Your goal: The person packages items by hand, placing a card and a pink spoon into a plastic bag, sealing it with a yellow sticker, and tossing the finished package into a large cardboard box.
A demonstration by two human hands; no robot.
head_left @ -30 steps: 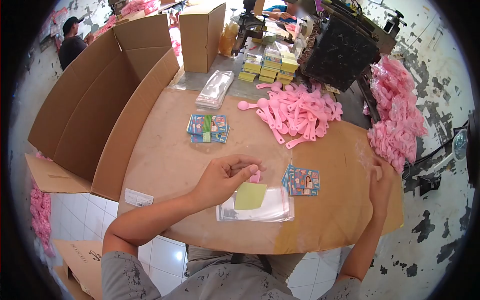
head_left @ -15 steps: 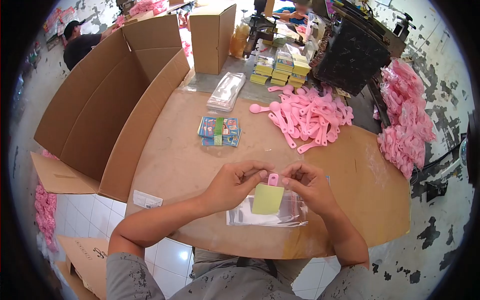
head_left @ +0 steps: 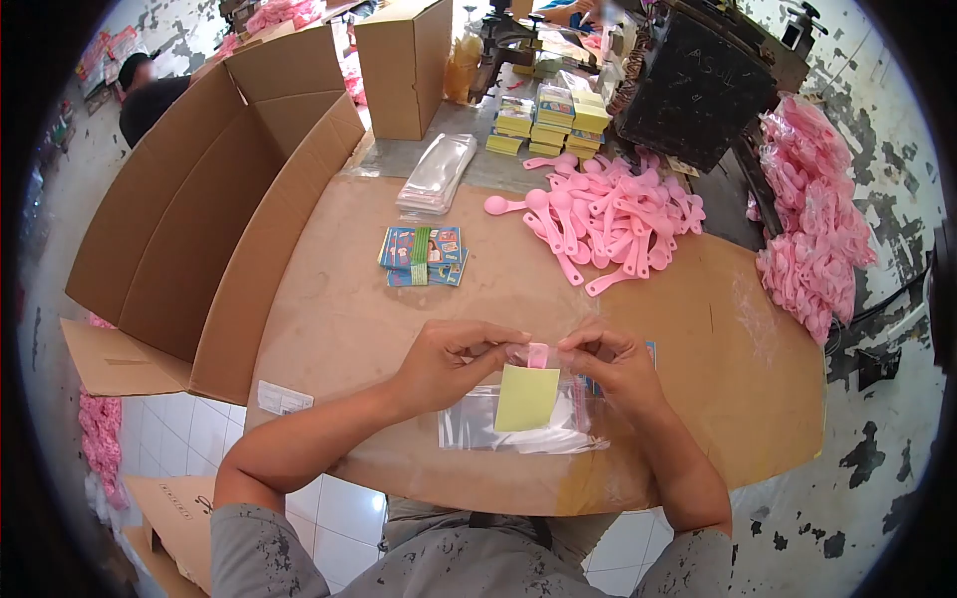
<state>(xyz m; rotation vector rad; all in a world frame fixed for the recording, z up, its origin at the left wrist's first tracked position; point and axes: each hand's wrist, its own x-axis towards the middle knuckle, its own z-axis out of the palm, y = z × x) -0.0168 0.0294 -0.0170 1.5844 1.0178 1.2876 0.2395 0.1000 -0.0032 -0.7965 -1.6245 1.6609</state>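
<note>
My left hand (head_left: 454, 361) pinches the left top edge of a small clear bag, and my right hand (head_left: 608, 365) pinches its right top edge. A yellow-green card (head_left: 526, 399) and a pink spoon handle (head_left: 538, 356) show between my hands; the rest of the spoon is hidden behind the card. Flat clear bags (head_left: 469, 419) lie on the table beneath. Partly covered by my right hand are blue printed cards (head_left: 651, 353).
Pink spoons (head_left: 623, 214) lie piled beyond my hands. Banded blue cards (head_left: 422, 256), clear bags (head_left: 439, 174) and card stacks (head_left: 553, 120) sit further back. An open carton (head_left: 214, 229) stands left, bagged pink spoons (head_left: 812, 219) right. A person (head_left: 150, 95) is at back left.
The clear bag's top edge is now visible stretched between my fingertips, around the spoon handle. The view has shifted slightly, and the card sits a little further left in it.
</note>
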